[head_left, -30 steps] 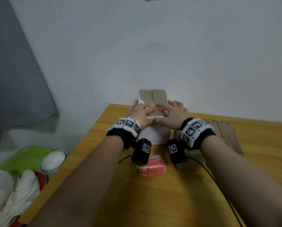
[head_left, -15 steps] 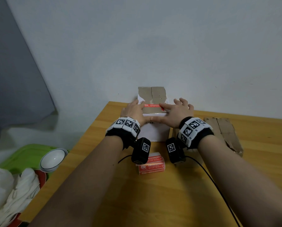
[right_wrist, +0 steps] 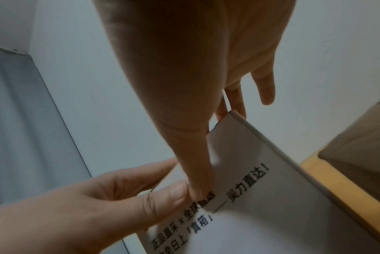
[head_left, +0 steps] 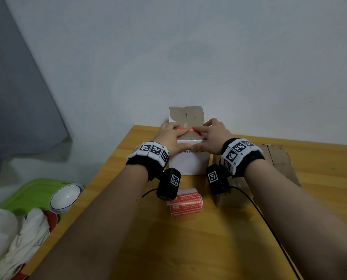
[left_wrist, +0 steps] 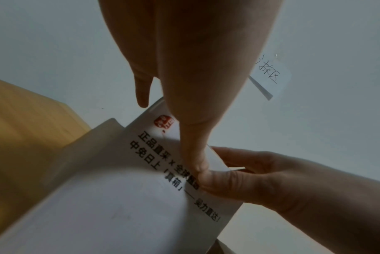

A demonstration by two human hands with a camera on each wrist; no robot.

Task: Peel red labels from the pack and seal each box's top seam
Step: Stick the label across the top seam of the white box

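Observation:
A white box (head_left: 188,164) with brown top flaps stands at the table's far edge. A red label (head_left: 185,129) lies across its top seam. My left hand (head_left: 169,136) and right hand (head_left: 213,136) lie flat on the box top, fingers pressing either end of the label. Both thumbs touch tip to tip on the printed front face (left_wrist: 119,206), as the left wrist view shows, and the right wrist view shows the same face (right_wrist: 271,214). The red label pack (head_left: 185,205) lies on the table between my forearms.
A brown cardboard box (head_left: 277,160) sits just right of the white one. A black cable (head_left: 269,223) runs under my right arm. Off the table's left edge are a green tray (head_left: 27,190), a white bowl (head_left: 65,197) and white cloth (head_left: 7,239).
My fingers have spread outward along the label from the seam's middle, and more of the red strip shows between them. The box and pack stay put.

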